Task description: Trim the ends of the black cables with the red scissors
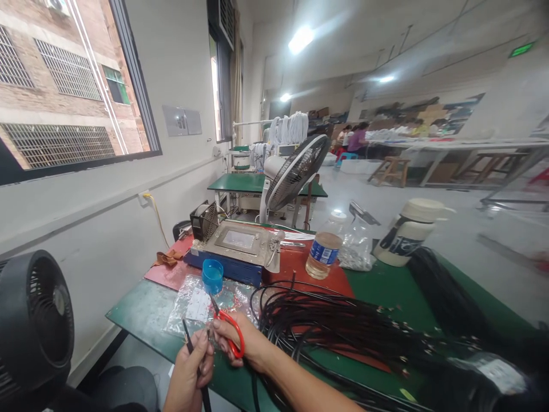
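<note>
My left hand [193, 363] is closed around a black cable [187, 333], which points up past the fingers and hangs down below them. Close beside it, my right hand [234, 337] holds red-handled scissors [235, 332], their dark tips pointing up and left. The fingertips of both hands nearly meet; a small dark piece shows between them, too small to make out. Beneath and beyond the hands lies a clear plastic bag [182, 312] with a white label. A blue cup [213, 276] stands at its far edge. Many black cables [309, 320] are heaped right of my right hand.
Behind the cup sits a blue-sided machine [229, 262] with a small fan. A bottle of liquid [323, 254], a bag of small parts [357, 252] and a beige jug [403, 234] stand farther right. A black fan [36, 320] is at the left. People sit in the background.
</note>
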The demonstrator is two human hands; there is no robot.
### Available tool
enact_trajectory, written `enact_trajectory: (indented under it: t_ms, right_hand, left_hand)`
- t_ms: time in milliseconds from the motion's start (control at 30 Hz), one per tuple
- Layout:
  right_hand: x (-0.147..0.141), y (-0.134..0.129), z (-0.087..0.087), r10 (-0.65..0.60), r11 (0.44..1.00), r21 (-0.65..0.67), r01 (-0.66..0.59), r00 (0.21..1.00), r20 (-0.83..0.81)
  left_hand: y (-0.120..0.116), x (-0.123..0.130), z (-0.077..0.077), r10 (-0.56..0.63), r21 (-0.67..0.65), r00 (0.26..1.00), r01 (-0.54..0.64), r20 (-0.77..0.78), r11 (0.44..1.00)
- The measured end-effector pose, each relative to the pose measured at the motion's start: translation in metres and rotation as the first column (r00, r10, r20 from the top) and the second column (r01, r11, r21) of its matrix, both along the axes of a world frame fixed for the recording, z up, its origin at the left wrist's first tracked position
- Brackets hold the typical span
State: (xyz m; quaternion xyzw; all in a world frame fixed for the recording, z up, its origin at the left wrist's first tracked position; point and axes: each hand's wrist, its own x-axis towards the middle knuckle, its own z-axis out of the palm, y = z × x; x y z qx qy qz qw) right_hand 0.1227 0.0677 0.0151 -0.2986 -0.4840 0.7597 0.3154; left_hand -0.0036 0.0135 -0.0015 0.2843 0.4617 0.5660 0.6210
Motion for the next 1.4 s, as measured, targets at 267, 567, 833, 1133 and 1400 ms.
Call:
enact_trajectory:
  t_ms: [267, 567, 833, 1133, 1400]
  right_hand:
    - [0.001, 0.001, 0.005, -0.003, 0.998, -0.059, 0.002, 1.0, -0.016]
    - [-0.001, 0.002, -0.002, -0.036, 0.999, -0.019, 0.036, 0.999, -0.002]
    - [-0.002, 0.0, -0.005, -0.033, 0.998, 0.059, 0.032, 0.999, 0.019]
    - [-0.003, 0.0, -0.003, -0.113, 0.994, -0.003, 0.113, 0.994, -0.006]
    - [0.0, 0.001, -0.001, -0.039, 0.998, -0.047, 0.038, 0.999, -0.021]
  left_hand:
    - [0.002, -0.002, -0.002, -0.044, 0.011, 0.998, 0.043, 0.035, 0.999]
    - [0.0, -0.002, -0.003, 0.001, 0.006, 1.0, -0.001, -0.007, 1.0]
    - [0.0, 0.0, -0.006, 0.032, -0.002, 0.999, -0.032, -0.036, 0.999]
    - [-0.003, 0.0, -0.003, -0.017, -0.002, 1.0, 0.017, 0.016, 1.0]
    - [-0.005, 0.003, 0.001, -0.095, -0.037, 0.995, 0.096, 0.025, 0.995]
